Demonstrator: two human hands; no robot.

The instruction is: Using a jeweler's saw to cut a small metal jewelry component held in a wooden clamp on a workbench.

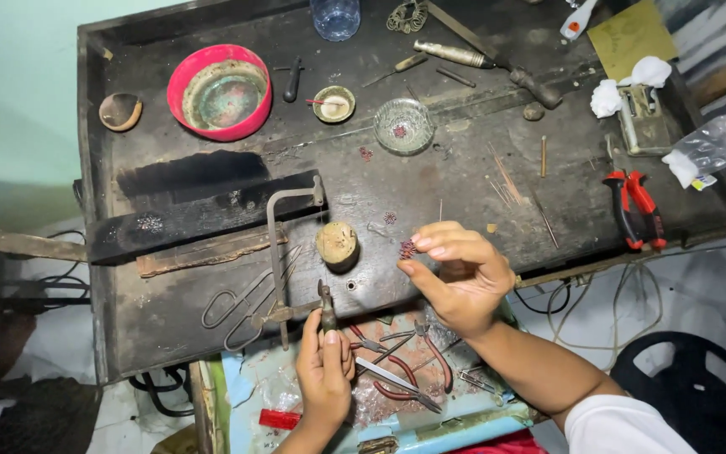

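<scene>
Red bead cluster (407, 249) pinched at right hand (455, 273) fingertips.

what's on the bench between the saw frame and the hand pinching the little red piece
In the head view, a small round wooden block stands between the saw frame and the right hand pinching the red piece; the rest is bare dark bench.

Evenly lit, soft daylight-like, no hard glare. Faint shadows under hands and beside saw frame (283, 252) on dark workbench (464, 176). Sharp near bench centre; slight wide-angle bend twd frame edges.
</scene>
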